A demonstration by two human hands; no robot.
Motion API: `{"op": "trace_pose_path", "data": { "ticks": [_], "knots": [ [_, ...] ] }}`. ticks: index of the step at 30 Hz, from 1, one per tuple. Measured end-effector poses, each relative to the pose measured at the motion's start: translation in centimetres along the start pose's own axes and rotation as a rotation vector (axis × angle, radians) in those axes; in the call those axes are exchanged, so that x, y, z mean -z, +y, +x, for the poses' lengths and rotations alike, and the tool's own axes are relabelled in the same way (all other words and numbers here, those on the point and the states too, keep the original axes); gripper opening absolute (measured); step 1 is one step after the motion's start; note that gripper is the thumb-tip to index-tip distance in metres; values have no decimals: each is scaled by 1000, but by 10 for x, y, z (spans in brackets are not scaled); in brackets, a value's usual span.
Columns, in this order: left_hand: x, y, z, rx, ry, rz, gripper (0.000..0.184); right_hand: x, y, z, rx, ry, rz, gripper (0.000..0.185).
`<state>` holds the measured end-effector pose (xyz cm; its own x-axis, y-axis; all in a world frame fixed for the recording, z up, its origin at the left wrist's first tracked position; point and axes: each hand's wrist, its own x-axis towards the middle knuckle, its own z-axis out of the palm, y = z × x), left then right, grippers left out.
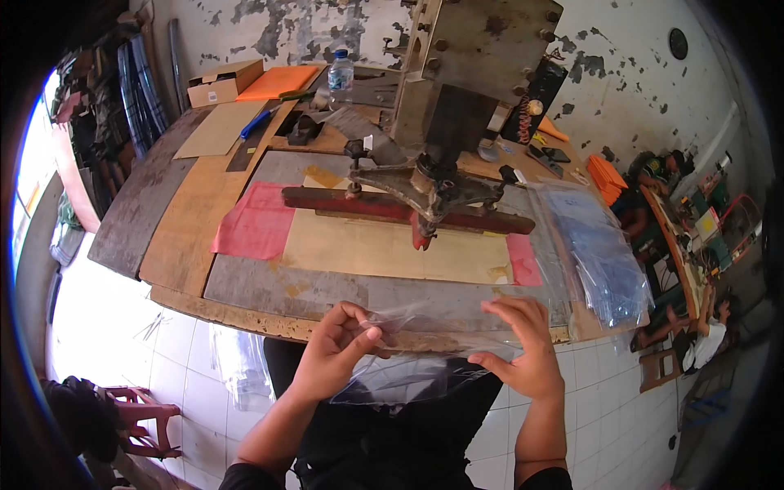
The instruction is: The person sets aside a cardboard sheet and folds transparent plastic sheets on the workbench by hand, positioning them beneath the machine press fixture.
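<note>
A clear plastic sheet hangs over my lap at the table's front edge. My left hand is closed on its upper left part, thumb against fingers. At the sheet's right end is my right hand, thumb and fingers apart; the film passes close to the thumb, and I cannot tell whether it touches. Beyond my hands, a press machine carries a long red-edged bar over a cream sheet on the grey work board. Pink pieces show at both ends of the cream sheet.
A stack of clear plastic sheets lies at the table's right, and more plastic hangs at the front left. At the back are a water bottle, a cardboard box and a blue cutter. People sit farther right.
</note>
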<state>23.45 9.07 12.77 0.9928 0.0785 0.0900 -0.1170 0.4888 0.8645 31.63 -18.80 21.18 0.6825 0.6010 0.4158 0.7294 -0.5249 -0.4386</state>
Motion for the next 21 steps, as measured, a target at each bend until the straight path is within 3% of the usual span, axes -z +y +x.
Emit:
{"op": "trace_pose_path", "data": {
  "ticks": [3, 6, 8, 10, 12, 13, 15, 18, 21],
  "knots": [
    [-5, -6, 0, 15, -59, 43, 16, -11, -12, 11, 99, 139, -85, 68],
    [-24, -8, 0, 7, -73, 121, 16, -18, -22, 18, 232, 43, -97, 69],
    [-31, -10, -1, -45, -117, 347, 17, -21, -28, 23, 276, 45, -87, 59],
    [-31, -8, -2, -62, -128, 399, 18, -28, -20, 23, 226, -144, 34, 41],
    [-32, -1, -3, -148, -164, 470, 24, -31, -19, 26, 260, -60, 104, 32],
    [-30, 8, -4, -148, -158, 471, 24, -26, -14, 25, 187, -71, 190, 31],
    [-16, 32, -8, -94, -201, 960, 34, -17, -5, 21, 50, 12, 324, 25],
    [11, 41, -10, -281, -156, 1196, 25, -1, 20, 6, -145, 217, 419, 23],
    [11, 40, -9, -184, -90, 1076, 19, 1, 36, -4, -218, 266, 566, 25]
  ]
}}
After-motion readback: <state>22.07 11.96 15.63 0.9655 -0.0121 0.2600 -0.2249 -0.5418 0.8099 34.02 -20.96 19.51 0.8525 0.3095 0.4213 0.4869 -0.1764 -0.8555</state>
